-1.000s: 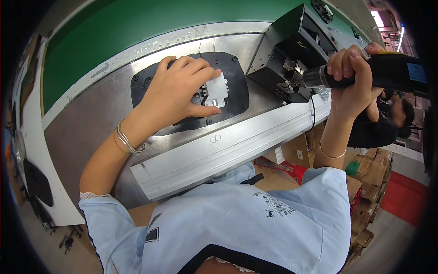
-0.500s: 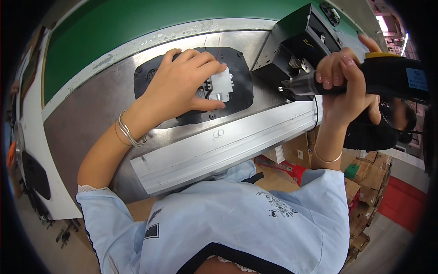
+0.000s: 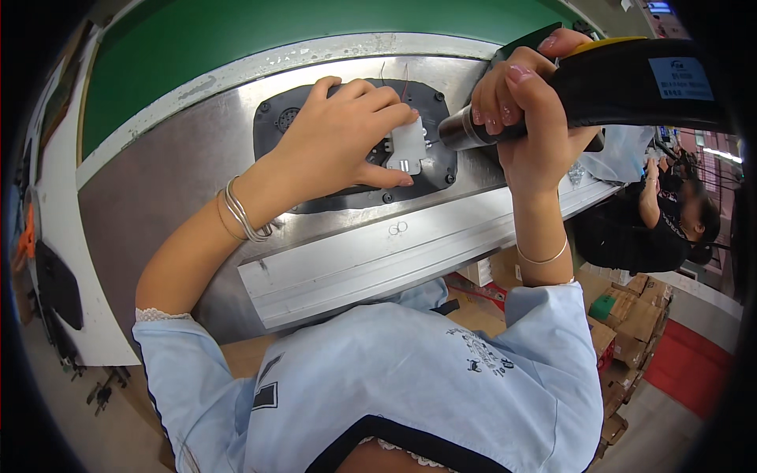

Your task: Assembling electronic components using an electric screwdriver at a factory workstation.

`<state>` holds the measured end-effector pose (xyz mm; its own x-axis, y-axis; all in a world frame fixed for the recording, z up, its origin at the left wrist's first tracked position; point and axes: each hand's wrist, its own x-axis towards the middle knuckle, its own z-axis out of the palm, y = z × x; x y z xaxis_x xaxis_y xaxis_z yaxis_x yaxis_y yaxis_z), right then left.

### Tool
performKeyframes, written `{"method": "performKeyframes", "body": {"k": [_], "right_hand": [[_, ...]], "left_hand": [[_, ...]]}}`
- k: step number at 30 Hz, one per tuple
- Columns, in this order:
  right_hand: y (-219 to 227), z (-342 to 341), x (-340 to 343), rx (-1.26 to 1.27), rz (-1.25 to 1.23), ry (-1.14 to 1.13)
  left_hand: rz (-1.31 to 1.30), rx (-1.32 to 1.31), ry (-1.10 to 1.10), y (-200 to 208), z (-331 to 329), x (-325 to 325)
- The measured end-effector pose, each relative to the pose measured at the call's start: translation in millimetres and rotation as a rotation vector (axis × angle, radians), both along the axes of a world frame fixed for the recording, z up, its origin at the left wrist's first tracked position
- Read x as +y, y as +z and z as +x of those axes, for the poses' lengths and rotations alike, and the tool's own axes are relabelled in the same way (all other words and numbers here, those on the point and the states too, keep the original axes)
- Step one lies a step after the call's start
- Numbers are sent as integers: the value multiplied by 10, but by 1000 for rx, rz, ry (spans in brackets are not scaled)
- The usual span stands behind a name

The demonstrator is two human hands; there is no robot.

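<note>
My left hand (image 3: 335, 142) spans a white plastic part (image 3: 408, 146), thumb at its near end and fingers at its far end, pressing it onto a dark panel (image 3: 440, 167). The panel has rounded corners and a round grille (image 3: 289, 118) at its left. In my right hand (image 3: 536, 118) is a black and yellow electric screwdriver (image 3: 607, 83), gripped around its body and pointing left. Its bit reaches the right side of the white part; whether it sits in a screw is too small to tell.
The panel lies on a metal worktop (image 3: 142, 189) with a pale rail (image 3: 371, 252) along the near side. A green surface (image 3: 236, 39) lies beyond. Behind my right hand, a black box is mostly hidden. Another person (image 3: 643, 229) sits at right, above cardboard boxes (image 3: 631, 307).
My right hand has brought the screwdriver leftward from beside the black box to the white part. My left hand keeps its hold on that part; the view has shifted slightly.
</note>
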<state>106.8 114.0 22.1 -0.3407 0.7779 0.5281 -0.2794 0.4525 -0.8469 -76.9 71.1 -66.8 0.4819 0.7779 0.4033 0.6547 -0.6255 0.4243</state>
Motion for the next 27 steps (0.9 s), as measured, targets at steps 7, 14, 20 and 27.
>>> {"method": "performKeyframes", "body": {"k": [7,14,20,27], "right_hand": [[-49,-45,-2,15,-42,-10],[-130,-73,-30,37,-21,-43],[210,99,-126,-56,45,-167],[523,865,-10,-65,166,-290]], "left_hand": [[11,13,7,-14,-4,9],[25,19,3,0,15,5],[5,-8,-3,3,-14,5],[-21,4,-11,53,14,13]]}}
